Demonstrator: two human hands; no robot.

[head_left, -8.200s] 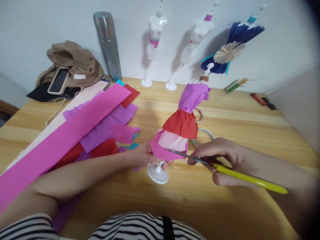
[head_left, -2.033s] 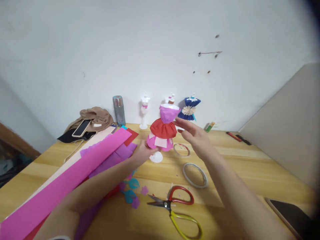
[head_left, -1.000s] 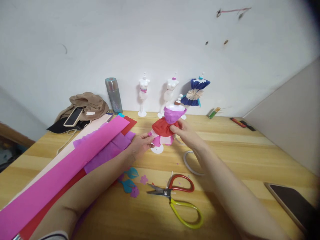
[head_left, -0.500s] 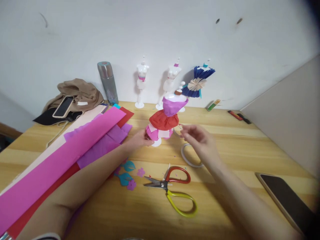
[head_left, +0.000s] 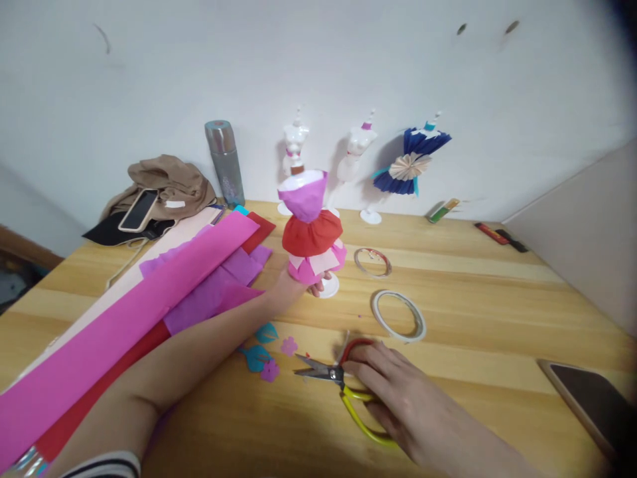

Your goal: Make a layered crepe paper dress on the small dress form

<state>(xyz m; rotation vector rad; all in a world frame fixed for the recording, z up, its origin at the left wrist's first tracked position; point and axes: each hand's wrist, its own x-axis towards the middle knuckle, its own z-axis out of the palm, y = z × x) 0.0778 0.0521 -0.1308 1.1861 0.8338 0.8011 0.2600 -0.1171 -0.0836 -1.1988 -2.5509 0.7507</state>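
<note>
A small white mannequin wearing a layered paper dress (head_left: 312, 232), purple on top, red in the middle, pink below, stands on the wooden table (head_left: 488, 305). My left hand (head_left: 288, 292) reaches under the skirt and grips the stand near its round base. My right hand (head_left: 393, 392) lies over the handles of the scissors (head_left: 323, 373), one handle red and one yellow-green, blades pointing left. Its fingers are curled onto the handles while the scissors rest on the table.
Long sheets of pink, purple and red crepe paper (head_left: 149, 299) lie at the left, paper flower cutouts (head_left: 269, 352) beside them. Two tape rings (head_left: 399, 315) sit to the right. Three more mannequins (head_left: 361, 153), a flask (head_left: 225, 162), a bag with a phone (head_left: 159, 192) line the back. Another phone (head_left: 592, 405) lies right.
My right hand has dropped from beside the dress to the scissors on the table. The dressed mannequin has shifted slightly left, still in my left hand.
</note>
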